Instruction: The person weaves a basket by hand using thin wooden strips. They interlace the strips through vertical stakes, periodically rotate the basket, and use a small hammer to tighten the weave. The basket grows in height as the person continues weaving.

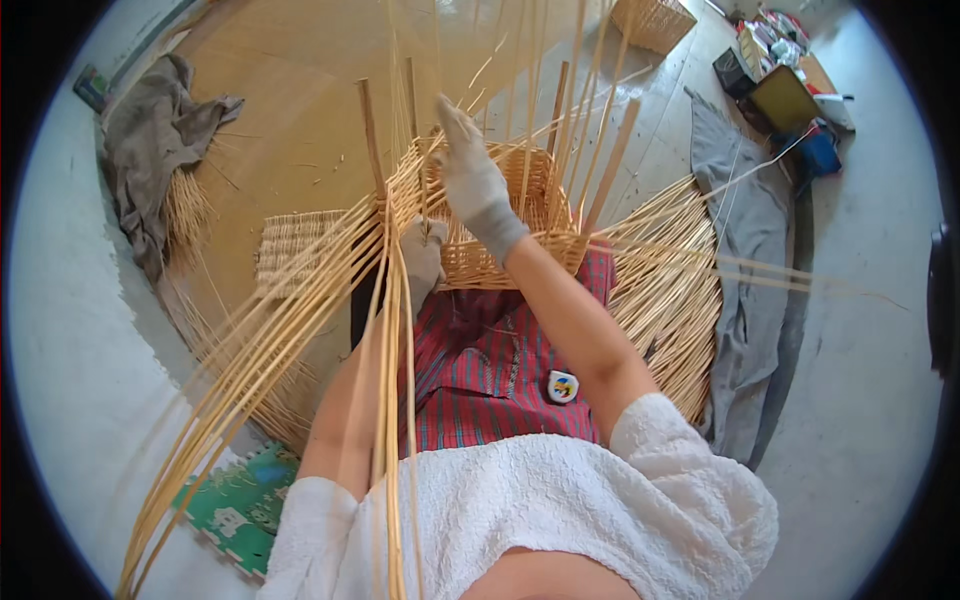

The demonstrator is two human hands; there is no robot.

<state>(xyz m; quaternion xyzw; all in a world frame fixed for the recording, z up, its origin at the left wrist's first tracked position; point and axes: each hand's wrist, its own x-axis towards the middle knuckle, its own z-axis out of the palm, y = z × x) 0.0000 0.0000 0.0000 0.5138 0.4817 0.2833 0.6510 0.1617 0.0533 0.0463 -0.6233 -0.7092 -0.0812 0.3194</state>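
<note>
One wicker basket — left hand at its wall, right hand above.

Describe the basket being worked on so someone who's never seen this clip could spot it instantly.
Start from the red striped cloth over the person's lap. At its far edge sits an open wicker basket. Unlike the other basket at the picture's top edge and the flat woven panel at left, it shows upright wooden sticks and long loose strands fanning out.
</note>
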